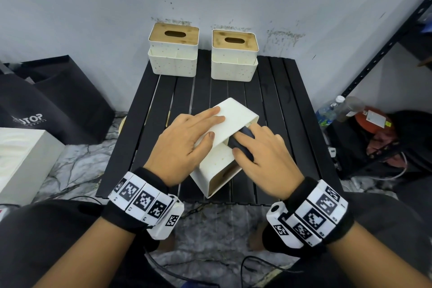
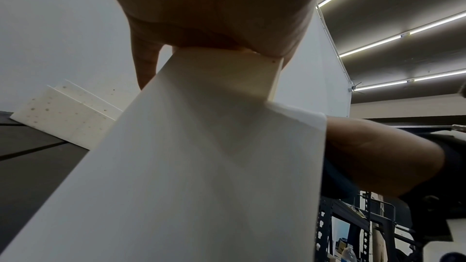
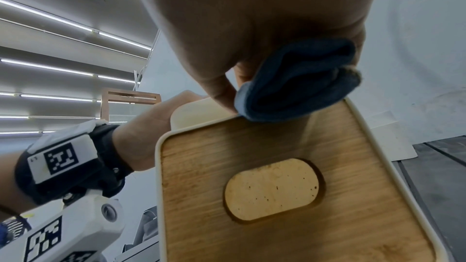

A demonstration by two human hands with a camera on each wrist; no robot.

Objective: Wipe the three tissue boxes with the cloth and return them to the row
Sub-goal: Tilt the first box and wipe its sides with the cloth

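Two white tissue boxes with wooden lids stand side by side at the back of the black slatted table. The third tissue box lies tilted on its side mid-table, its wooden lid facing me. My left hand holds it across the upper edge, fingers on top and thumb on the side face. My right hand grips a bunched dark blue cloth and presses it against the box's side face near the lid rim.
Black bags and a white carton sit on the floor to the left. A dark metal shelf with bottles beneath it stands to the right. Cables run over the marble floor near my knees.
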